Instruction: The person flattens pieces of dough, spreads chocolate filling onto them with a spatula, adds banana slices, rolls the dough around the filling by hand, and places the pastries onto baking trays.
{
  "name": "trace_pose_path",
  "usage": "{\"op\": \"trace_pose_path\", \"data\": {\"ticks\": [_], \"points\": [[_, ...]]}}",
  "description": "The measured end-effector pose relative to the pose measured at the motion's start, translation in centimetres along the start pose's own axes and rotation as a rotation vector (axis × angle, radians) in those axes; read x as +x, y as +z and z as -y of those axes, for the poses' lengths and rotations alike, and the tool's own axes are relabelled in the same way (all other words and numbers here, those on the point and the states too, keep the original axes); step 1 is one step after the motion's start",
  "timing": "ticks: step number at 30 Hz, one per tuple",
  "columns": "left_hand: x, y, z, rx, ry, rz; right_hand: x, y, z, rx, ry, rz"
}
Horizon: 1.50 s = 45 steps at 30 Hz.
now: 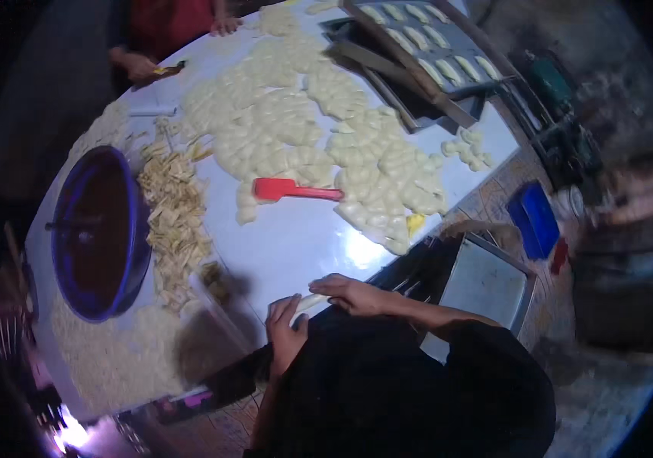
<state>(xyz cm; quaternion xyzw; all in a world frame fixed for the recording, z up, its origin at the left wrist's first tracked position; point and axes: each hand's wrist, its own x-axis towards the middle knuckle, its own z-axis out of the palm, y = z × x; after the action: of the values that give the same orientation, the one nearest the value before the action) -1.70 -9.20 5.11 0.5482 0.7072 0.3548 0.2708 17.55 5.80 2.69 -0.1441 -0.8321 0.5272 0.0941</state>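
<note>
You are apparently shaping a slender, pale dough strip (312,303) lying between your curling left hand (286,334) and flatter right hand (354,295), whose closure isn't showing; the next move is probably needing even pressure.

No lettering or numbers can be read.

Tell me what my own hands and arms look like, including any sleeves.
Your left hand and right hand are bare, and your forearms are uncovered. You wear a loose black top; its right sleeve is wide and ends near the elbow. Where the left one ends is hard to make out.
</note>
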Motion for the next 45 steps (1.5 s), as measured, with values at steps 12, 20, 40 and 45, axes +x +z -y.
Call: {"op": "trace_pose_path", "data": {"ticks": [12, 20, 40, 45], "points": [[-2.3, 4.4, 0.6, 0.093, 0.009, -0.308, -12.1, -6.1, -4.6, -0.795, 0.707, -0.692], [-2.5, 2.1, 2.4, 0.006, -0.269, -0.555, -4.8, -5.1, 2.1, -0.323, 0.303, -0.463], [0.0, 2.7, 4.1, -0.048, -0.059, -0.762, 10.7, -4.3, -2.7, -0.774, -0.318, 0.276], [-0.7, 5.5, 9.8, 0.181, 0.032, -0.796, 11.4, -0.6, -3.7, -0.813, -0.207, -0.021]]}}
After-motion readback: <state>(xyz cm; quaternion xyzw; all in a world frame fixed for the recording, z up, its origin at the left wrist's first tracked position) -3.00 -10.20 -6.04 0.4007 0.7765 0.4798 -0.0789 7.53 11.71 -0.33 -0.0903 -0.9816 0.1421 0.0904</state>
